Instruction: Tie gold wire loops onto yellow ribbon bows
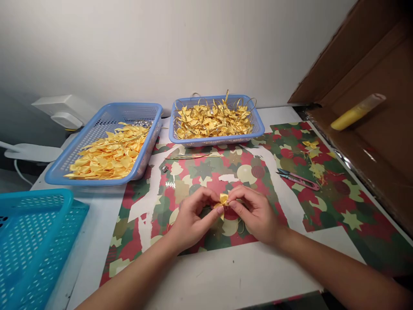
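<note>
My left hand (193, 217) and my right hand (254, 211) meet over the middle of the table, fingers pinched together on a small yellow ribbon bow (223, 200). The bow sits between both thumbs and forefingers, just above the patterned paper (206, 172). A thin gold loop hangs from the bow under my fingers, mostly hidden.
Two pale blue baskets stand at the back: the left basket (97, 129) holds flat yellow ribbon bows, the right basket (258, 125) bows with gold loops. A turquoise basket (35, 241) is at front left. Pink thread snips (298, 178) lie to the right. A brown cardboard box (371, 107) with a yellow tube (356, 112) borders the right side.
</note>
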Available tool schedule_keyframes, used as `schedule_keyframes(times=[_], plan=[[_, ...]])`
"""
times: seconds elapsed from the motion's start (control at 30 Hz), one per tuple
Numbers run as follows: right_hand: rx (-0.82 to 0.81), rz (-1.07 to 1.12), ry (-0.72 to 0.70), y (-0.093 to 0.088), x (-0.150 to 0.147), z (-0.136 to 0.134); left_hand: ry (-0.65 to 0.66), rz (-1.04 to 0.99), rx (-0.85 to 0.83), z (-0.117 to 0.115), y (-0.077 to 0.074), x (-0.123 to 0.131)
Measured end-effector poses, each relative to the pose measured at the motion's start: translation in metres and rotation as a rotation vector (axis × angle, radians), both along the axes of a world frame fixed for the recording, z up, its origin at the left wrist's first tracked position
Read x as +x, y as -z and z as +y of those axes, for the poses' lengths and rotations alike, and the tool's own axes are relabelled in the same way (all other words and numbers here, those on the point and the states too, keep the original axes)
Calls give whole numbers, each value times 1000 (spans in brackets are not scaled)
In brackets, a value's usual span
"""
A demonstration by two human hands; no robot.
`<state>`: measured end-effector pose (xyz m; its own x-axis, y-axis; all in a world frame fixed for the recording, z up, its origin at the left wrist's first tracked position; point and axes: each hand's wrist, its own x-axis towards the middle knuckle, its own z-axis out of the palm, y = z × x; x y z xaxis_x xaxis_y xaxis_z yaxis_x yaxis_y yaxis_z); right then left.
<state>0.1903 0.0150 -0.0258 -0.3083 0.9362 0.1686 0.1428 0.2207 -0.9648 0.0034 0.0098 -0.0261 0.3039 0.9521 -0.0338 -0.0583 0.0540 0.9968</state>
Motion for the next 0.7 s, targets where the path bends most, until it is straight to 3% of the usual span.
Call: schedule_keyframes(times=[0.2,0.33,0.47,0.7], plan=[[-55,-5,38,-1,4,2,-12,-191,-223,4,2,-2],[222,-122,-11,-5,6,-1,-102,-263,-389,6,2,-3],[417,-193,-68,-4,2,-3,-85,-383,-512,7,0,-2],[355,-238,-48,-1,1,-3,-5,-505,-530,8,-2,-1]])
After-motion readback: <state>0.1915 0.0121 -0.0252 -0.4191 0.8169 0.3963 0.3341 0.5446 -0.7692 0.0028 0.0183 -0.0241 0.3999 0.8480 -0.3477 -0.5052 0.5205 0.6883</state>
